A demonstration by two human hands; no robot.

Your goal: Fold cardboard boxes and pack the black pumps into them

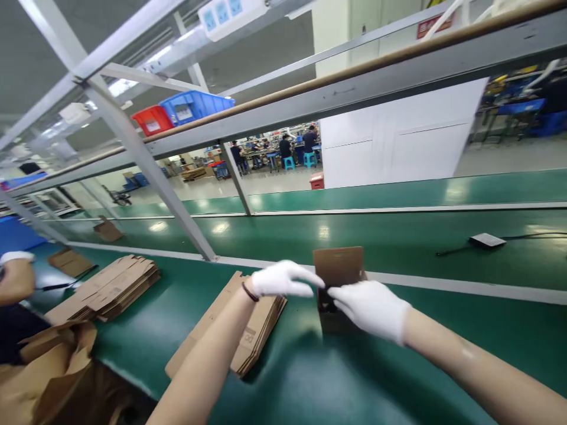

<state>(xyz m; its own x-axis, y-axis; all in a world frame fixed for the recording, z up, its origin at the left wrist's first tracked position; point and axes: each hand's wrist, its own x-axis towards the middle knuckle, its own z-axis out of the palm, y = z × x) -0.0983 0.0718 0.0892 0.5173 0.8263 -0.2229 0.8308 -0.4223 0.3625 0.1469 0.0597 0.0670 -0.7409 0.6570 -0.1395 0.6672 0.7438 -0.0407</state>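
Note:
A small brown cardboard box (339,265) stands on the green work surface with its lid flap raised. Something dark shows in its opening, too shaded to make out. My left hand (283,279), in a white glove, is at the box's left side, its fingers stretched and apart, the fingertips near the opening. On the right, my gloved right hand (372,307) reaches over the box, fingers together and bent at the opening; whatever they hold is hidden. Beneath my left forearm lies a stack of flattened cardboard boxes (261,333).
Another flat cardboard stack (119,283) lies left, near a co-worker's arm (18,277). A black adapter with a cable (487,240) rests on the green strip beyond the metal rail (443,285). A slanted metal post (150,171) rises left; a shelf with blue bins (195,106) runs overhead.

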